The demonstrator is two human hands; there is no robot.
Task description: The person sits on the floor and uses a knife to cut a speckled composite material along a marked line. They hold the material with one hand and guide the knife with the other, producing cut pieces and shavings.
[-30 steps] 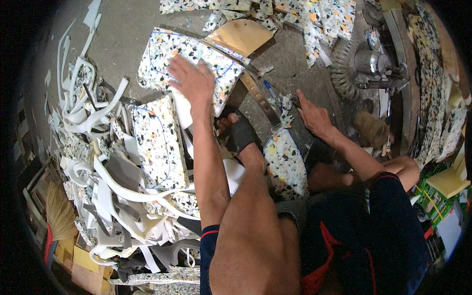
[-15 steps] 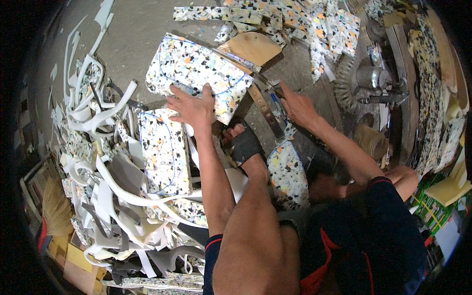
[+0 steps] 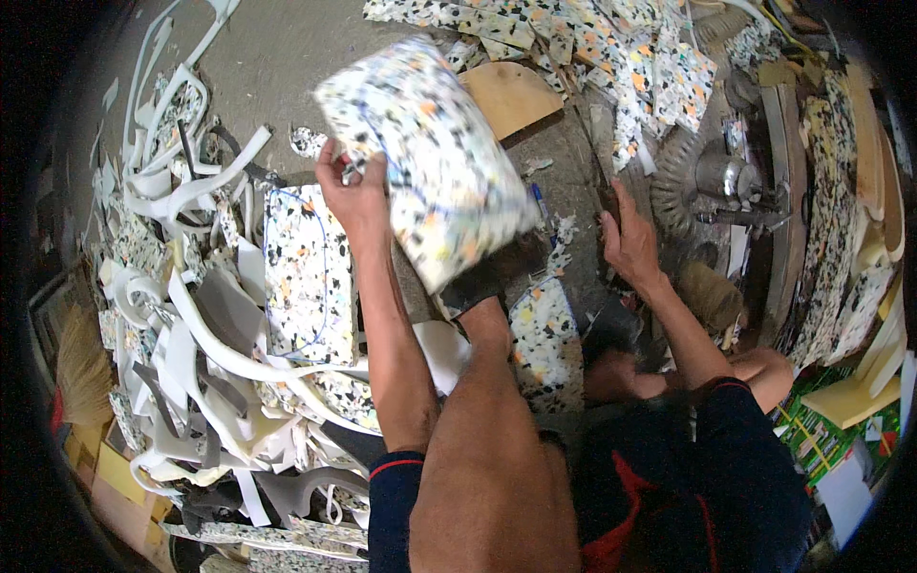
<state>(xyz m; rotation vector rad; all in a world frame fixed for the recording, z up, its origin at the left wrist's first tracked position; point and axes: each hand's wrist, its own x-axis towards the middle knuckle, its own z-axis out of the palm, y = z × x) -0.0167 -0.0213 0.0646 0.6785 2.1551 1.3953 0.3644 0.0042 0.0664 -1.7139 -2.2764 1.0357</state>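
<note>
My left hand (image 3: 355,189) grips the left edge of a speckled white foam sheet (image 3: 430,153) and holds it lifted and tilted above the floor, over my raised leg and black sandal (image 3: 492,272). My right hand (image 3: 626,239) rests low on the dark floor near a blue pen (image 3: 541,205), fingers spread; whether it holds anything is hidden. A second speckled sheet with a blue outline drawn on it (image 3: 308,272) lies flat just left of my left forearm.
A heap of white and grey curved foam offcuts (image 3: 191,334) fills the left. More speckled sheets (image 3: 611,48) and a tan board (image 3: 511,91) lie at the top. A round toothed machine part (image 3: 712,181) sits right, beside stacked sheets (image 3: 841,239).
My left hand has taken the speckled sheet off the floor and lifted it up toward me. My right hand has drawn back to the right and down.
</note>
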